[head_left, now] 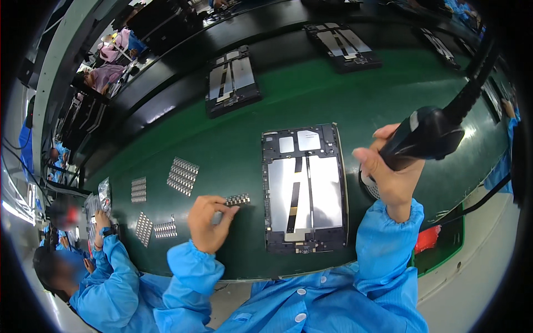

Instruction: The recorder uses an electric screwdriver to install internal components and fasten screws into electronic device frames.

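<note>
Matte green covers the workbench (pixel 222 144), where a dark-framed, rectangular tablet-like device (pixel 327 194) lies open in front of the person, its smooth silver metal plates crossed by a thin black-and-gold ribbon strip (pixel 294 194). Just left of it, the left hand (pixel 210 222) pinches the near end of a small, silvery metal strip of repeated tiny parts (pixel 240 199), thumb and fingers drawn together. The right hand (pixel 395 176) is wrapped around a glossy, rounded black handheld tool (pixel 427 136) with a thick, ribbed black cable (pixel 472 94), held right of the device. Crinkled blue fabric sleeves (pixel 388 233) gather at both wrists. Farther left lie gridded, metallic rectangular sheets (pixel 183 176); beyond, another dark-framed, silver-plated device (pixel 233 80) rests.
</note>
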Demonstrator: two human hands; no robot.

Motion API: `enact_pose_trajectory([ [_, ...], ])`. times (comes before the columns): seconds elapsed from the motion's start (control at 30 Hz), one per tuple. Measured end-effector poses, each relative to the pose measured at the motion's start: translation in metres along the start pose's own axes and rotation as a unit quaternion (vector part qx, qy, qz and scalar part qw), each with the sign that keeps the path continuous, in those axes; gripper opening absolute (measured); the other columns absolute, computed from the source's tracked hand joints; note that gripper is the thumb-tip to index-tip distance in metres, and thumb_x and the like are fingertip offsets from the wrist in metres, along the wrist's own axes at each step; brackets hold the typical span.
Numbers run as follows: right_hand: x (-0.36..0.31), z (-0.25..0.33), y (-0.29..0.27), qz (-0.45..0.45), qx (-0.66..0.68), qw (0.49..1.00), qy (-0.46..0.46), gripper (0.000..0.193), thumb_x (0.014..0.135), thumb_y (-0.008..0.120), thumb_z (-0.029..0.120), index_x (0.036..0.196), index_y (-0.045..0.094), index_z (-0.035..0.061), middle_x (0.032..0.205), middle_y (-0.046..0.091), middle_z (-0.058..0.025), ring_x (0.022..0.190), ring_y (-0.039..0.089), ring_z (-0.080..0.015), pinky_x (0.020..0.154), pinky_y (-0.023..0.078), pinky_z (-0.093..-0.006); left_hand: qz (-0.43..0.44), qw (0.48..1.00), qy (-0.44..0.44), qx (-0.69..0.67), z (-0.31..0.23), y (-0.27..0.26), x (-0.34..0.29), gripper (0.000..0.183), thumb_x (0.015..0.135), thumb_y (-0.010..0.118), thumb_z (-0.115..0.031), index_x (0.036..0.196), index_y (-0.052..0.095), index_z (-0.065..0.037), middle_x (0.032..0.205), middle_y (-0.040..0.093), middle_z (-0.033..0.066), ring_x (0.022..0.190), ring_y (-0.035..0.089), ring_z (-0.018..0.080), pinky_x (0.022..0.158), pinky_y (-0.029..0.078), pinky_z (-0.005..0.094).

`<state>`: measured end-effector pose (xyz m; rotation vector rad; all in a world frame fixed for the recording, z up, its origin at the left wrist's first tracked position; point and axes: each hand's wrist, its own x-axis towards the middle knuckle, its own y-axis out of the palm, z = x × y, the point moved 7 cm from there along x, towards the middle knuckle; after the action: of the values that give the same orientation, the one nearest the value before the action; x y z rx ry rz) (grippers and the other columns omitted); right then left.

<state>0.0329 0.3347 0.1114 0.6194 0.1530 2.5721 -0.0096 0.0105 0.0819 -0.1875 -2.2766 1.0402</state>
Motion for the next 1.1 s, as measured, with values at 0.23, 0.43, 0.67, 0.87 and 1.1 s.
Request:
enact_pose_trajectory([
  [0.23,0.021,0.013,-0.033,-0.05,0.001,0.999,-0.015,0.033,0.069,0.078,-0.001,0.094,0.057,-0.0011,0.061,0.058,-0.0011,0.05,0.053,-0.0079,0.045,0.039,-0.0208,-0.004,0.981,0.034,-0.191,-0.047,0.058,-0.019,0.021,0.065,0.079,-0.001,0.067,0.058,-0.006,0.087,0.067,0.0094,0.099,0.064,0.0298,0.091,0.043,0.0503],
  [0.43,0.021,-0.002,-0.07,-0.057,0.033,0.997,-0.045,0.03,0.07,0.078,0.001,0.092,0.057,-0.0018,0.06,0.058,-0.0021,0.049,0.054,-0.0092,0.046,0.041,-0.0214,0.049,0.973,0.063,-0.216,-0.089,0.087,-0.019,0.021,0.065,0.079,-0.001,0.068,0.059,-0.007,0.083,0.068,0.0083,0.1,0.064,0.029,0.094,0.04,0.0518],
  [0.67,0.026,-0.011,-0.067,-0.055,0.011,0.997,-0.043,0.029,0.071,0.077,-0.001,0.091,0.057,-0.0019,0.061,0.059,-0.0029,0.049,0.055,-0.0093,0.046,0.042,-0.0221,0.044,0.956,0.104,-0.271,-0.105,0.104,-0.024,0.023,0.062,0.081,-0.001,0.072,0.061,-0.007,0.072,0.066,0.0051,0.069,0.064,0.0202,0.065,0.047,0.032],
  [0.87,0.027,-0.018,-0.048,-0.016,0.003,1.0,-0.022,0.029,0.07,0.078,-0.001,0.089,0.056,-0.0017,0.059,0.059,-0.0029,0.048,0.055,-0.0089,0.045,0.042,-0.021,0.048,0.951,0.146,-0.269,-0.114,0.103,-0.027,0.025,0.061,0.082,-0.001,0.071,0.06,-0.006,0.07,0.065,0.0056,0.061,0.061,0.019,0.054,0.043,0.0284],
  [1.1,0.026,-0.023,-0.045,-0.01,-0.013,1.0,-0.013,0.029,0.07,0.078,0.001,0.088,0.056,-0.0008,0.059,0.059,-0.0028,0.047,0.054,-0.0083,0.044,0.041,-0.021,0.053,0.948,0.15,-0.277,-0.112,0.103,-0.026,0.024,0.061,0.082,-0.002,0.072,0.061,-0.005,0.069,0.064,0.0058,0.06,0.06,0.0187,0.053,0.042,0.0286],
])
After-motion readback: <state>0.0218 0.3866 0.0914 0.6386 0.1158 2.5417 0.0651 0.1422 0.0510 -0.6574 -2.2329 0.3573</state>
